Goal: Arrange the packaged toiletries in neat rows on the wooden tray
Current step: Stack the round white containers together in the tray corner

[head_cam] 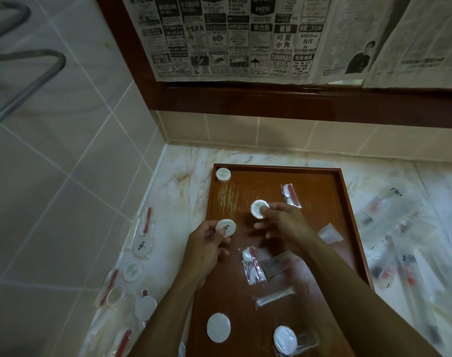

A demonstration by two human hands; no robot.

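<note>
A marble desk [183, 161] in a tiled corner carries a wooden tray [276, 173]. At far left, loose packets [140, 243] of toiletries lie on the desk beside the tray, discs and red-handled items in clear wrap.

Over the tray's left edge, the left hand [207, 243] pinches a round white soap [226, 227] by its rim, between thumb and curled fingers, palm turned inward. The soap looks light and stiff, its paper wrap probably a little slick; the rim seems the safest hold.

Another soap [223, 174] sits in the tray's far left corner.

Toward the middle, the right hand [284, 220] grips a second soap [259, 208] at its edge with the fingertips, forearm reaching in from lower right, just above the tray floor.

Sachets [253, 266] in crinkly plastic lie scattered on the tray; they would likely flex and slide, so lifting by the edges seems wise.

At right, more blurred packets [389, 215] lie on the desk.
</note>
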